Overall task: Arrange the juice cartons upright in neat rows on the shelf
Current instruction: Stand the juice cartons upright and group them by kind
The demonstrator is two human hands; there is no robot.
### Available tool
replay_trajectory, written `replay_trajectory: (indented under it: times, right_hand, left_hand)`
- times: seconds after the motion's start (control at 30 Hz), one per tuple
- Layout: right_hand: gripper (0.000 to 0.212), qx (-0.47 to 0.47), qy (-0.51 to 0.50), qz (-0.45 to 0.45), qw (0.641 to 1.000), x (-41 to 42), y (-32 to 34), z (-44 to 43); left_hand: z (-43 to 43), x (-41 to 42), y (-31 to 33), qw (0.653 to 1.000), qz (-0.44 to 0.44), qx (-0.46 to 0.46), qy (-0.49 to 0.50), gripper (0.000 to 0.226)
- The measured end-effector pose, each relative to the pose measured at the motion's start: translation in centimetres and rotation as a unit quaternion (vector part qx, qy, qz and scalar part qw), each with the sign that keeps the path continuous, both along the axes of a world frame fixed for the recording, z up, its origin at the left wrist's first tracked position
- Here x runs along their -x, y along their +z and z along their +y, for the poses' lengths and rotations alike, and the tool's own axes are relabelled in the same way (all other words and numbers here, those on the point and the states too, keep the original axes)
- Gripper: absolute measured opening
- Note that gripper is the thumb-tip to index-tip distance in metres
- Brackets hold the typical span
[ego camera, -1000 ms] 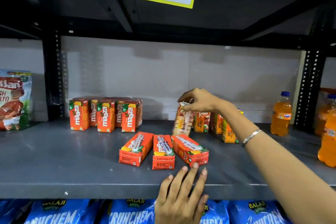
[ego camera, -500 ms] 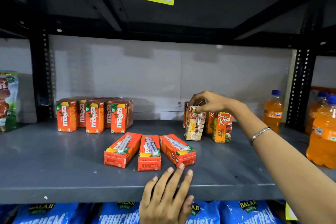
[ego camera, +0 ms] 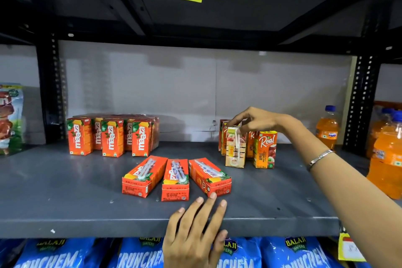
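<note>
Currently the right hand [ego camera: 256, 121] pinches the top of one apple carton [ego camera: 236, 148] between thumb and fingertips, fingers curled close, the carton standing on the shelf [ego camera: 65, 191] with its straw side to the camera, just left of a Real carton [ego camera: 265, 150] that faces label-out. More of that kind stand behind, partly hidden. Left hand [ego camera: 195, 233] lies flat and spread on the shelf's front lip, holding nothing, one fingertip touching or nearly touching the right-most of three flat cartons [ego camera: 176, 177]. Those three lie on their backs, fanned, straws up, mid-shelf. Maaza block [ego camera: 113, 135] stands upright at left rear, already in rows. Judgement: step in hand is seating the pinched carton in the apple row. To do it well: keep the grip at the top edge light, so the pack does not buckle; turn it about its upright axis until the label faces out like its neighbour; slide it flush to that neighbour's side and level with its front face; check the base sits flat before letting go. Risk: wrist or bracelet [ego camera: 319, 156] brushing the neighbour and tipping it. Three flat cartons not yet stood; likely they belong with the Maaza block
</note>
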State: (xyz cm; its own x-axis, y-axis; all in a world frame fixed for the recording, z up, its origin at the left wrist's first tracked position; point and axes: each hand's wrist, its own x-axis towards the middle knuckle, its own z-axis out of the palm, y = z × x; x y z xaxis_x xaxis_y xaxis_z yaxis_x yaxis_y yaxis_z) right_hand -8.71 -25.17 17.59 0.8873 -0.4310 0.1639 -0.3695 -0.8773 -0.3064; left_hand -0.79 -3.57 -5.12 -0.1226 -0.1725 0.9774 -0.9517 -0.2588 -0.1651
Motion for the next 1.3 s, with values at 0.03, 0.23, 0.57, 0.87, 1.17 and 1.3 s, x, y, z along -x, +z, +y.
replay_trajectory:
  times: [0.03, 0.23, 0.57, 0.87, 1.17, 1.3]
  right_hand:
    - [0.037, 0.009, -0.012, -0.005, 1.000, 0.0, -0.2, 0.0]
    - [0.053, 0.014, -0.046, -0.013, 0.999, 0.0, -1.3, -0.4]
    - [0.054, 0.032, -0.057, -0.024, 0.998, 0.3, -1.5, -0.8]
    - [0.053, 0.029, -0.034, -0.027, 0.999, 0.4, -1.6, 0.0]
    - [0.055, 0.101, -0.068, -0.051, 0.991, 0.4, -2.1, 0.4]
    - [0.054, 0.109, -0.078, -0.056, 0.989, 0.4, -2.2, 0.6]
  left_hand:
    - [0.0, 0.0, 0.0, 1.000, 0.000, 0.000, -0.001, 0.037]
    - [0.1, 0.0, -0.2, 1.000, 0.001, 0.002, 0.002, 0.037]
    - [0.1, 0.0, -0.1, 1.000, -0.004, 0.001, 0.002, 0.037]
    - [0.0, -0.3, -0.3, 1.000, -0.006, 0.000, 0.003, 0.038]
    - [-0.1, -0.5, -0.6, 1.000, -0.007, -0.004, 0.001, 0.040]
    - [-0.1, -0.5, -0.5, 1.000, -0.006, -0.001, -0.002, 0.040]
